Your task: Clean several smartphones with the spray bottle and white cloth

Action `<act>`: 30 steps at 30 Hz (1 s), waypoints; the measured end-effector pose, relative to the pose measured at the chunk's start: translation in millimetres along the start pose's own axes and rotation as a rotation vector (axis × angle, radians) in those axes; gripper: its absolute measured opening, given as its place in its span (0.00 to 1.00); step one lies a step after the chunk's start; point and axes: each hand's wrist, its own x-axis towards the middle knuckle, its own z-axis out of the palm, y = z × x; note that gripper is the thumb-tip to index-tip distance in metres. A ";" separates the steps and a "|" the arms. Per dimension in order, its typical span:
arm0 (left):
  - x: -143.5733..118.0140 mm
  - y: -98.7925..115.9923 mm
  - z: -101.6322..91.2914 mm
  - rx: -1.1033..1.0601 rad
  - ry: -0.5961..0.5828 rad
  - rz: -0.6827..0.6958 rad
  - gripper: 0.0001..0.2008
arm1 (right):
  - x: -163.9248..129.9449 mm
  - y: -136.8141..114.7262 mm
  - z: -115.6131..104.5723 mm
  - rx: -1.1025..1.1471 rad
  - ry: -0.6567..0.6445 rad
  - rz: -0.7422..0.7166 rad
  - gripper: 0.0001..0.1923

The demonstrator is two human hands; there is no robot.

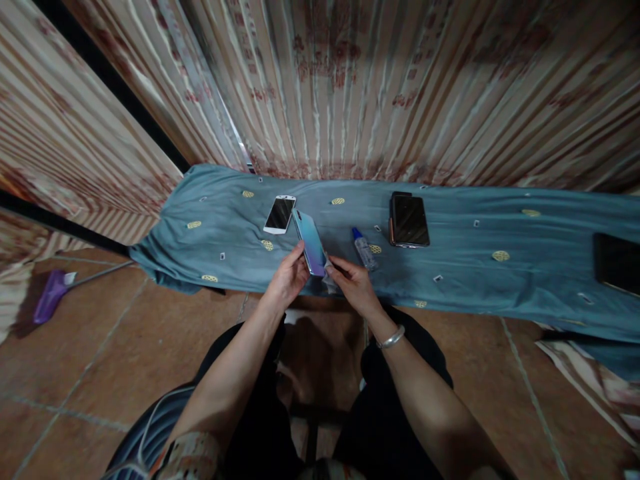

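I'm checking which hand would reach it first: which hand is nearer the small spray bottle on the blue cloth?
Right. The right hand is just beside the small spray bottle, below and left of it; the left hand is farther left, beyond the blue phone.

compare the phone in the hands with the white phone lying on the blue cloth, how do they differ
The held phone shows a shiny blue-to-violet surface; the white phone shows a dark screen in a white frame. The held phone is gripped by the left hand and tilted, with the right hand at its lower end; the white phone lies flat and untouched on the blue cloth. Both are slim rectangular phones, close together.
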 end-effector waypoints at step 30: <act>-11.9 -21.4 -0.4 0.075 -0.172 -0.070 0.12 | 29.9 7.5 -7.7 0.036 0.103 -0.008 0.21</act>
